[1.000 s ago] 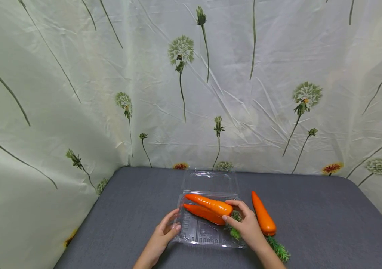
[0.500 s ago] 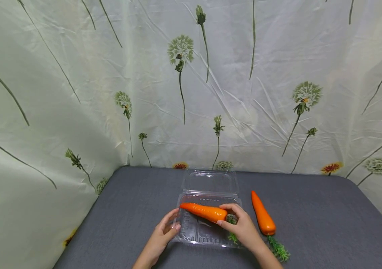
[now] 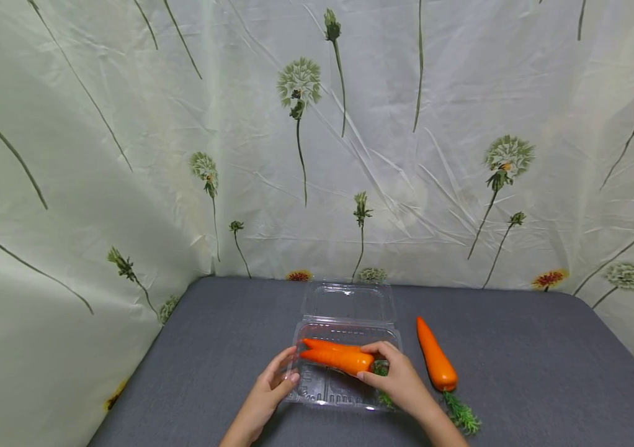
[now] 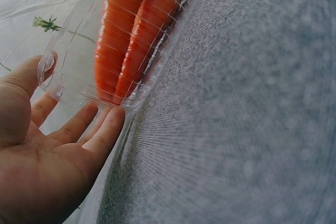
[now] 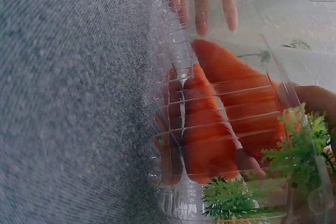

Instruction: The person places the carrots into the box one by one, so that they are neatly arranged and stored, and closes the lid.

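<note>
My right hand (image 3: 401, 380) grips an orange carrot (image 3: 336, 359) by its thick end, thumb on the near side and fingers over the far side. This carrot is over the base of a clear plastic clamshell container (image 3: 345, 406), its tip pointing left. Just behind it, a second carrot (image 3: 325, 344) lies inside, partly covered; the right wrist view shows this lower carrot (image 5: 206, 129) through the clear wall. Green leafy tops (image 5: 231, 198) show beside the right hand. At the container's left end, my left hand (image 3: 265, 390) holds the rim, thumb (image 4: 46, 65) at the corner and fingers along the wall.
The container's lid (image 3: 347, 302) is folded back towards the curtain. A third carrot (image 3: 436, 357) with green leaves (image 3: 462, 415) lies on the grey tabletop (image 3: 535, 366) to the right of my right hand. A flower-printed curtain (image 3: 395, 155) hangs behind and at the left.
My right hand has brought its carrot down and towards me, from behind the other carrot, across it, to its near side. The left hand keeps its place at the container.
</note>
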A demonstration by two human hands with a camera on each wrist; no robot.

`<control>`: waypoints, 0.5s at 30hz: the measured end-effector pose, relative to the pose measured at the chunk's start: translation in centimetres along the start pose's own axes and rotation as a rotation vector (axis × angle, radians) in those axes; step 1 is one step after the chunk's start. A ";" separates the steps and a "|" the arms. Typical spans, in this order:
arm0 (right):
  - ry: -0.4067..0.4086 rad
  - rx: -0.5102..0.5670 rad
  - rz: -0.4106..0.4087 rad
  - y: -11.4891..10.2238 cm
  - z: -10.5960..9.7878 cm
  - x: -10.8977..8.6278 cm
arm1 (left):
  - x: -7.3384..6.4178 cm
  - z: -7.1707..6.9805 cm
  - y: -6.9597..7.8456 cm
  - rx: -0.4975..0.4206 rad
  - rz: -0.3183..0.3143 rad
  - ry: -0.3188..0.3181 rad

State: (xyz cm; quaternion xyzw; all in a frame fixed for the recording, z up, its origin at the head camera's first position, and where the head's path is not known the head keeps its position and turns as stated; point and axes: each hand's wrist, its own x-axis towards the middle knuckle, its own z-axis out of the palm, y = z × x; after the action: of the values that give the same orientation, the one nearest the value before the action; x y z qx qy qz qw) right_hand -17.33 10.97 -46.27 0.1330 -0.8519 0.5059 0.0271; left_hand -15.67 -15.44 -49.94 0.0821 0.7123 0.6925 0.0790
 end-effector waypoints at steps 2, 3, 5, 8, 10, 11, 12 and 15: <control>-0.016 -0.012 -0.019 0.2 0.0 0.0 | 0.0 0.0 0.0 -0.002 0.001 0.001; -0.022 -0.019 -0.029 0.2 0.0 0.1 | 0.0 0.0 0.0 -0.001 0.001 0.002; -0.037 -0.030 -0.043 0.3 0.0 0.1 | 0.0 0.0 0.0 -0.001 0.001 0.001; -0.055 -0.055 -0.057 0.1 0.0 0.1 | 0.0 -0.1 0.0 -0.001 -0.002 -0.001; -0.066 -0.075 -0.063 0.0 0.0 0.1 | 0.0 -0.1 0.0 -0.005 -0.001 -0.004; -0.067 -0.085 -0.063 0.0 0.0 0.2 | 0.0 -0.1 0.0 -0.005 -0.003 -0.005; -0.069 -0.095 -0.064 -0.1 0.0 0.2 | 0.0 -0.1 0.0 -0.006 -0.003 -0.006; -0.079 -0.114 -0.063 -0.1 0.0 0.2 | 0.0 -0.1 0.0 -0.006 -0.006 -0.007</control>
State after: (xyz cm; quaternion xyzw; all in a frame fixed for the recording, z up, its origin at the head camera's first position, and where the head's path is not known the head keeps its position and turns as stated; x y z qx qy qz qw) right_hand -17.51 10.86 -46.12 0.1779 -0.8751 0.4497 0.0168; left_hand -15.68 -15.49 -49.96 0.0822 0.7102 0.6942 0.0836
